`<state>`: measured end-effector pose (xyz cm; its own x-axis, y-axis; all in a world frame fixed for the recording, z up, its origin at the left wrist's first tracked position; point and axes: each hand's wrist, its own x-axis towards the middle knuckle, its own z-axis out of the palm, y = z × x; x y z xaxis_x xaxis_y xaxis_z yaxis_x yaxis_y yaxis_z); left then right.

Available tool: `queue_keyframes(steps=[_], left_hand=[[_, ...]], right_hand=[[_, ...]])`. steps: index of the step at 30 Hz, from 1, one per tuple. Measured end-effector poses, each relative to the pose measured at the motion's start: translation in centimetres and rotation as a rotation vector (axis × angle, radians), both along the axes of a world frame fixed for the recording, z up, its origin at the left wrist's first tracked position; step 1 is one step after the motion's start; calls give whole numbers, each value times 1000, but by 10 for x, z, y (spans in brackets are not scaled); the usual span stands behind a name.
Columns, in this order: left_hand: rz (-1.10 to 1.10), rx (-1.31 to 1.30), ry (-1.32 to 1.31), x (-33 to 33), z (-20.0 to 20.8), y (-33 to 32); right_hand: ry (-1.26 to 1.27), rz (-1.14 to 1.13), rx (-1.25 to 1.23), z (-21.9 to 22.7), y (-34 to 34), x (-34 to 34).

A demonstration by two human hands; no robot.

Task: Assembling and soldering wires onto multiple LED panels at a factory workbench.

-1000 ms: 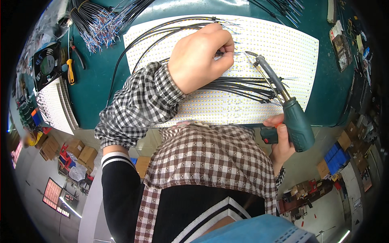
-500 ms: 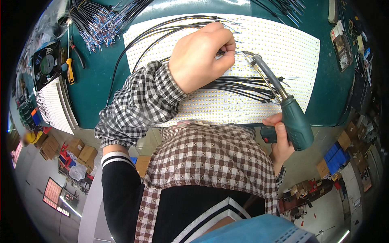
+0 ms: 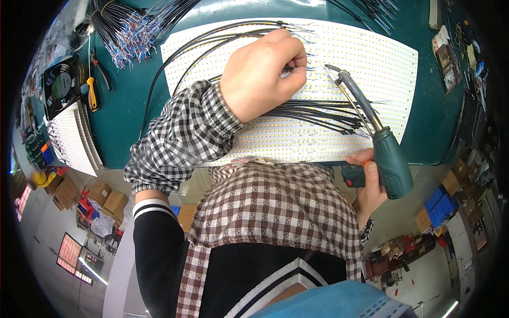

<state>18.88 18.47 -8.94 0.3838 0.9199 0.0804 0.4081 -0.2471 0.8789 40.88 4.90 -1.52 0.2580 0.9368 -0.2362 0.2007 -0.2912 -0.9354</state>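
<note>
A white LED board [image 3: 382, 69], dotted with small yellow chips, lies on the table in front of me. Over its middle, my left hand [image 3: 265, 71] is closed in a pinch on a black cable, whose thin wire ends poke out past the fingertips. My right hand [image 3: 369, 193] grips a dark green soldering gun [image 3: 393, 165] by its handle at the board's near right edge. The gun's dark tip points up and left, a short way right of the pinched wires. Black cables [image 3: 313, 112] lie bundled across the board below my left hand, and more curve over its upper left.
The green table [image 3: 127, 106] carries a big bundle of stripped cables [image 3: 124, 32] at the far left. Near it lie a yellow-handled screwdriver [image 3: 92, 94], pliers [image 3: 101, 69], a black fan [image 3: 61, 82] and stacked white boards [image 3: 74, 135]. A worn small box [image 3: 446, 61] sits at the right.
The soldering gun has shifted slightly right with my right hand, and its tip has drawn away from the wires. My left hand has hardly moved.
</note>
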Motion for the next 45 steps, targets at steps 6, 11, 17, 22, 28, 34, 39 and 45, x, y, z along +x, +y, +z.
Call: queue_keyframes(steps=[6,11,17,22,28,34,39,45], left_hand=[[3,10,-5,1,-1,0],[-11,12,15,2,2,0],[66,63,107,3,8,-12],[-55,309,165,18,38,-34],[-195,152,165,18,16,-29],[-233,205,146,30,19,-27],[-194,-29,43,41,14,-43],[-279,226,139,18,12,-72]], right_hand=[[-17,-4,-5,1,-1,0],[51,-51,38,1,-2,3],[95,-161,231,-5,-5,15],[165,-241,320,-11,-7,27],[214,-243,362,-14,-5,25],[250,-303,379,-8,-13,39],[156,-513,299,-12,-25,50],[772,-743,711,-6,-71,46]])
